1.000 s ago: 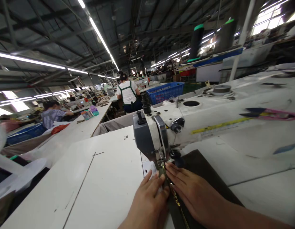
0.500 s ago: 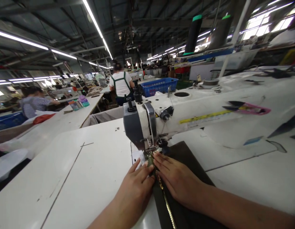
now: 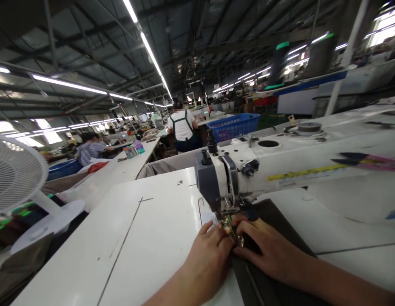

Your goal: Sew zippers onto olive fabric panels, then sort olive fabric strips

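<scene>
Currently, in the head view, I have both bare hands in close to the head of a white and dark-grey sewing machine, over a smooth white bench. A flat piece of dark olive-brown fabric lies on that bench, partly beneath the right hand, reaching past it on the far right side and running back towards me below the wrist. Along its left edge goes a narrow strip with gold-toned metal, its far end just under the machine head and its middle between my two hands.

The left hand rests from the left, palm down, its fingertips against that strip; I cannot tell whether its grip is pinching anything. The right grip is curled and narrow, with a small gap between thumb and fingers, and a small shiny metal pull sits right by their tips. Whether they close on it, I cannot tell.

On the white machine arm I make out a yellow printed measuring strip and dark-bladed scissors with pink handles. A white round fan stands well off to the left.
</scene>
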A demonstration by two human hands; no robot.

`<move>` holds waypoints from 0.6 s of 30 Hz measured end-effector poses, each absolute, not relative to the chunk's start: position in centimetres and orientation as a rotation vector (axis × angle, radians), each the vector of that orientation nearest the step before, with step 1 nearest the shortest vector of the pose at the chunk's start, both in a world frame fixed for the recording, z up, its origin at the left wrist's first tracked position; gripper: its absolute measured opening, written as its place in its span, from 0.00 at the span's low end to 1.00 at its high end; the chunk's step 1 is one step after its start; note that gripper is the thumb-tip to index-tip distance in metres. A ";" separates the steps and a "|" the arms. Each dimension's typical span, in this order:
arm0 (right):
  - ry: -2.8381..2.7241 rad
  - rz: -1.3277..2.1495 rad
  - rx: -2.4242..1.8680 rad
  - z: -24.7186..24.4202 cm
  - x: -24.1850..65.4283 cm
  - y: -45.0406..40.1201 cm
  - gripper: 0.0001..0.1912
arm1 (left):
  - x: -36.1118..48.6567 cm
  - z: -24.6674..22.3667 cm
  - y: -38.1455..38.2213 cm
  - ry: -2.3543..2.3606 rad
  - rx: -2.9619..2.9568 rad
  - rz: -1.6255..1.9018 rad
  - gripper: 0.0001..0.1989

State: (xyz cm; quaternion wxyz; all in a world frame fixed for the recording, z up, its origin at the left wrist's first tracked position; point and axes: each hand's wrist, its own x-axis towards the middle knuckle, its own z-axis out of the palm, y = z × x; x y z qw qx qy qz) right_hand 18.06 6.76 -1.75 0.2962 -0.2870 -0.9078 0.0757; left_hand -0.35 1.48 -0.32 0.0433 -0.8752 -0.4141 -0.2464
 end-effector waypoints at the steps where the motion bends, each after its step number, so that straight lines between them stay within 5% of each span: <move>1: -2.409 0.225 -0.805 -1.7 18.2 6.6 0.04 | -0.3 -0.6 1.4 -1.226 -2.629 -0.788 0.11; 4: -2.394 0.076 -0.797 -2.0 18.5 5.7 0.03 | 0.1 -2.1 0.9 -1.067 -2.412 -0.899 0.08; 10: -2.322 -0.641 -0.550 -3.7 18.9 4.2 0.18 | 0.7 -4.1 0.3 -0.938 -2.181 -0.968 0.14; 18: -2.365 -0.545 -0.622 -3.6 18.2 5.4 0.19 | -0.3 -3.6 0.9 -0.992 -2.353 -0.846 0.13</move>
